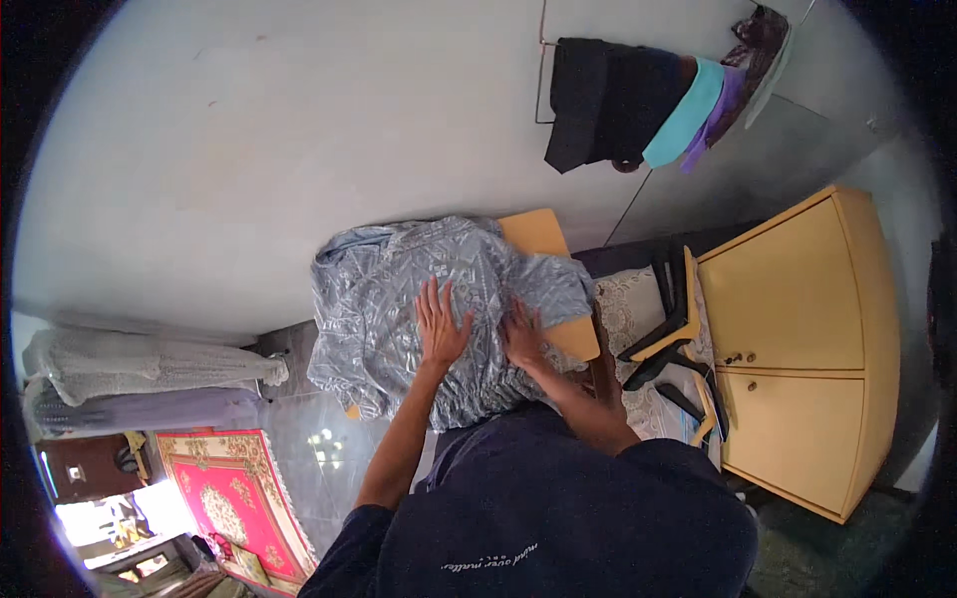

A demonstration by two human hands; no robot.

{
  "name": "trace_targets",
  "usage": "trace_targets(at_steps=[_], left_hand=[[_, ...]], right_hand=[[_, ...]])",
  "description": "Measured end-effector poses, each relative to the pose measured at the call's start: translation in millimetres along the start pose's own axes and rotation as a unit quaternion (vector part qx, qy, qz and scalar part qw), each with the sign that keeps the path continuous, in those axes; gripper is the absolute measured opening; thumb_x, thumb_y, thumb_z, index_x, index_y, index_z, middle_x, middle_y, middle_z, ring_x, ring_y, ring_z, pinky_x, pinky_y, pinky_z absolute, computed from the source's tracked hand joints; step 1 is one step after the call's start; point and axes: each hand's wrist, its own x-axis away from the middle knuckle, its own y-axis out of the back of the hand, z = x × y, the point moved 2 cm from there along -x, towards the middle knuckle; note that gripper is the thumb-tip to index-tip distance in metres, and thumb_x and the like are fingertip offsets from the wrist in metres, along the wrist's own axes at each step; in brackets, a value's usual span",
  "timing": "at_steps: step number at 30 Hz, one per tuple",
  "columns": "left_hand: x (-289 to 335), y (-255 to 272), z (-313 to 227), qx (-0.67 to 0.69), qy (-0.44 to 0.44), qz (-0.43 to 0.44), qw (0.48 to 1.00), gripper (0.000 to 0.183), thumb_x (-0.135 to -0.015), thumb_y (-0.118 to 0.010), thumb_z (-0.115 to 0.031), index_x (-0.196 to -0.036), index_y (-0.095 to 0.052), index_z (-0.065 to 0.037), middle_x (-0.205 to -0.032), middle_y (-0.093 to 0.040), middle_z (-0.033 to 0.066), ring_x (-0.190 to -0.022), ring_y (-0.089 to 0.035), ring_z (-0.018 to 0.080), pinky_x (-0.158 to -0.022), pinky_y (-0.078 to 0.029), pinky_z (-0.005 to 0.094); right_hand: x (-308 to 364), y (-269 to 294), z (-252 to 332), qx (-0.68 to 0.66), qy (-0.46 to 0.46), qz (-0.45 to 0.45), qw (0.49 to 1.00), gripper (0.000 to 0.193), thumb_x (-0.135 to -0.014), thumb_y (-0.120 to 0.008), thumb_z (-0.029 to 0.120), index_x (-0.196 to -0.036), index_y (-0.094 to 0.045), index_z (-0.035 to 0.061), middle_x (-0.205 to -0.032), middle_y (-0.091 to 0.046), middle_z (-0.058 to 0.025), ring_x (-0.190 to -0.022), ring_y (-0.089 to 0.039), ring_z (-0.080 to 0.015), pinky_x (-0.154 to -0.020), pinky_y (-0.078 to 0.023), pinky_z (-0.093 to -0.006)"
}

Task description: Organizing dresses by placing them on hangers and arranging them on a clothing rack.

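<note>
A shiny grey-blue patterned garment (384, 289), with a sleeve-like part stretching right, lies wrinkled over a yellow-topped table (536, 231). The tabletop shows only at its right side and a small lower-left corner. My left hand (442, 327) rests flat on the middle of the cloth, fingers stretched out. Just to its right, my right hand (522, 341) touches the garment near the base of the sleeve. Its fingers look spread, though the fabric and shadow partly obscure the tips.
Beyond the table stands a pale wall (249, 120), with dark, turquoise and purple cloths (638, 105) hanging from a rack. At right are a yellow cabinet (788, 289) and a lace-covered surface (623, 309). A red patterned rug (224, 498) lies lower left, below draped white fabric (150, 364).
</note>
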Motion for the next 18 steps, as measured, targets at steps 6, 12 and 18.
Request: trace_targets(at_steps=[6,12,18], left_hand=[[-47.7,-22.8,-39.6,0.083,-0.084,0.02,0.993,0.058,-0.088,-0.062,-0.029,-0.135,-0.042,-0.003,-0.147,-0.035,0.0214,-0.138,-0.026,0.0434,-0.114,-0.019,0.0564],[-43.7,-99.5,-12.4,0.012,-0.117,0.092,0.989,0.049,-0.093,-0.054,-0.037,-0.136,-0.051,-0.012,-0.147,-0.038,0.018,-0.137,-0.031,0.0397,-0.113,-0.021,0.0566],[-46.3,-88.0,-42.8,-0.021,-0.142,0.135,0.98,0.077,-0.079,-0.07,-0.039,-0.143,-0.038,-0.011,-0.151,-0.03,0.0211,-0.141,-0.025,0.038,-0.115,-0.016,0.0573]], right_hand=[[-10.8,7.8,19.4,-0.087,0.081,-0.036,0.992,0.052,-0.085,-0.055,0.021,-0.134,-0.05,0.0023,-0.141,-0.046,-0.0216,-0.138,-0.032,-0.0388,-0.113,-0.017,-0.0607],[-12.9,41.5,6.6,-0.179,0.183,-0.048,0.966,0.029,-0.082,-0.065,0.02,-0.107,-0.066,0.0064,-0.115,-0.062,-0.0176,-0.118,-0.051,-0.0355,-0.103,-0.035,-0.0501],[-15.0,83.5,-115.9,-0.049,-0.124,-0.332,0.934,0.011,-0.083,-0.063,0.019,-0.086,-0.07,0.0111,-0.09,-0.069,-0.0099,-0.087,-0.065,-0.0326,-0.076,-0.051,-0.0431]])
